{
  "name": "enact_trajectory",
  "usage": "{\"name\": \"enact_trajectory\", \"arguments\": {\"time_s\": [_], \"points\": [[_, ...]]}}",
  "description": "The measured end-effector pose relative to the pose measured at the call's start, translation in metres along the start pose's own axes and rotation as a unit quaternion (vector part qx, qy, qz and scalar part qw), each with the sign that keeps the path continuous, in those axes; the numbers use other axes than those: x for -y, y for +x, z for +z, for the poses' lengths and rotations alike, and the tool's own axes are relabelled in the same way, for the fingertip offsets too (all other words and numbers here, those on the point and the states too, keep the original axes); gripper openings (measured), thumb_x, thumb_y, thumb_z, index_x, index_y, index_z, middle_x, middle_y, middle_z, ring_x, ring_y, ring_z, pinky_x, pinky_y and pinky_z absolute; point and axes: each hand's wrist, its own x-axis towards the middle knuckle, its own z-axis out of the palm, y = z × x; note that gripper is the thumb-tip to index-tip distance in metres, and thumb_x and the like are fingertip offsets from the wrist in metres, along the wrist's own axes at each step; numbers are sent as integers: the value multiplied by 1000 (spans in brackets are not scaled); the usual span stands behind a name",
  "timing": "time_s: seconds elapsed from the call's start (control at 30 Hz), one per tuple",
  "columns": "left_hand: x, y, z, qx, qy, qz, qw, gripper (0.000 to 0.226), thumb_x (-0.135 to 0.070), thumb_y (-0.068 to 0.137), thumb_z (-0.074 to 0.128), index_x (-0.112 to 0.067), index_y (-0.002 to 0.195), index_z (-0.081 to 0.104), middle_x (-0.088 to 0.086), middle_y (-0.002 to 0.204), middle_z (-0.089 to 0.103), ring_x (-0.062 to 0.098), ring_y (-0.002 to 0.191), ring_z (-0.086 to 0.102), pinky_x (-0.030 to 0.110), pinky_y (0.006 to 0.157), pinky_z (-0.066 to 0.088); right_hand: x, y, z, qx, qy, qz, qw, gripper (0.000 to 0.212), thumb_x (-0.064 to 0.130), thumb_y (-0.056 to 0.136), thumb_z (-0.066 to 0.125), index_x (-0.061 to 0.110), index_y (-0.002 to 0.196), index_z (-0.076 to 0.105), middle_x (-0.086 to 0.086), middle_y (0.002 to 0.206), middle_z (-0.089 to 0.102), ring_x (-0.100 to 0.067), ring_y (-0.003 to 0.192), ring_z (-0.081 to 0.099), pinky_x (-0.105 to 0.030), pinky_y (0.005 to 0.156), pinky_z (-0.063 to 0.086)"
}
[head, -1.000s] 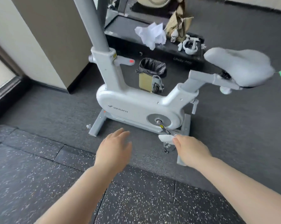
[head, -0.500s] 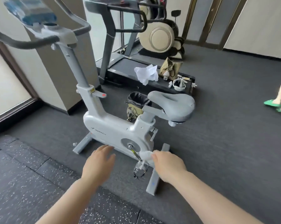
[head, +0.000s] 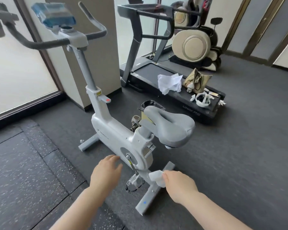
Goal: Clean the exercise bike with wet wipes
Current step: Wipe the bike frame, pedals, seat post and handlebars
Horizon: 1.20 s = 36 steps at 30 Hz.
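One exercise bike [head: 116,138] stands on the dark floor, directly ahead of both hands. Its long axis runs from the handlebars [head: 60,41], far up and to the left of the left hand, down to the rear foot bar [head: 154,188] beside the right hand; the front points up-left, away from the person. The single grey saddle [head: 170,128] sits above and beyond the right hand, its narrow nose aimed toward the handlebars.

The right hand [head: 179,184] pinches one white wet wipe [head: 157,177] between thumb and fingers; the wipe sticks out to the hand's left, just above the rear foot bar. Whether it touches the bar cannot be told. The left hand [head: 106,173] holds nothing, fingers relaxed and spread, hovering just left of the crank and close to the bike's white housing. One pedal [head: 134,182] hangs between the two hands.

One blue pack [head: 53,15] rests on the console, far above the left hand. Beyond the saddle stand one bin [head: 149,105] and one treadmill [head: 156,70] with one crumpled white cloth [head: 169,83] on its belt.
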Motion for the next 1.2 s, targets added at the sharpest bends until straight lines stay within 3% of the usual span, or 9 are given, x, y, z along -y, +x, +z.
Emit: {"name": "enact_trajectory", "arguments": {"time_s": [0.13, 0.33, 0.6, 0.73, 0.87, 0.93, 1.0, 1.07, 1.2], "points": [[-63, 23, 50, 47, 24, 29, 998, 42, -31, 94, 40, -27, 134, 51, -9, 141, 46, 16, 125, 46, 32, 99, 41, -51, 24, -25, 4, -39, -22, 999, 24, 24, 103, 26, 19, 110, 49, -2, 111, 61, -26, 99, 60, -36, 69, 41], [-133, 31, 108, 111, 49, 19, 992, 42, -33, 95, 37, -28, 135, 49, -11, 141, 46, 13, 125, 46, 29, 99, 41, -137, 53, -46, 51, -52, -37, 997, 25, 21, 99, 29, 19, 114, 49, -2, 115, 58, -24, 91, 53, -33, 70, 40], [-197, 55, 198, 64, -57, -203, 975, 31, -37, 93, 46, -30, 120, 59, -7, 127, 55, 15, 113, 55, 28, 90, 44, -281, 151, -105, 54, -125, -140, 981, 17, 19, 99, 31, 19, 105, 47, -2, 115, 58, -25, 100, 57, -35, 71, 40], [-231, 52, 240, 73, -104, -298, 946, 38, -38, 88, 53, -27, 125, 58, -2, 133, 56, 19, 116, 57, 29, 96, 44, -331, 194, -134, 60, -138, -154, 977, 18, 21, 99, 29, 19, 101, 47, -3, 112, 59, -25, 85, 50, -32, 69, 38], [-281, 64, 260, 85, -140, -334, 928, 47, -41, 87, 51, -31, 132, 52, -5, 137, 50, 13, 126, 48, 28, 102, 38, -335, 245, -136, 97, -156, -198, 963, 22, 12, 93, 37, 15, 111, 50, -7, 114, 60, -28, 98, 59, -32, 70, 38], [-287, 77, 263, 59, -161, -358, 918, 28, -50, 80, 50, -47, 107, 58, -8, 116, 58, 15, 117, 55, 28, 98, 41, -320, 268, -135, 107, -167, -240, 950, 25, 9, 92, 37, 13, 114, 50, -8, 116, 60, -28, 101, 59, -33, 70, 39], [-279, 97, 271, 53, -176, -397, 899, 29, -58, 72, 47, -44, 94, 59, -4, 113, 62, 20, 113, 58, 29, 98, 43, -305, 286, -139, 115, -175, -283, 936, 27, 5, 93, 36, 11, 117, 48, -9, 115, 59, -28, 97, 57, -34, 70, 41], [-277, 125, 279, 39, -170, -414, 893, 40, -55, 77, 46, -31, 105, 60, 2, 127, 58, 23, 118, 55, 29, 98, 42, -300, 307, -147, 118, -178, -319, 923, 27, 3, 92, 36, 10, 115, 48, -10, 115, 60, -30, 100, 58, -35, 69, 40], [-322, 195, 275, 36, -180, -418, 890, 39, -43, 90, 44, -32, 126, 53, -5, 135, 52, 17, 121, 51, 26, 97, 40, -312, 361, -177, 146, -199, -360, 900, 16, 5, 91, 36, 17, 99, 43, -9, 112, 59, -29, 85, 48, -34, 67, 37]]}}
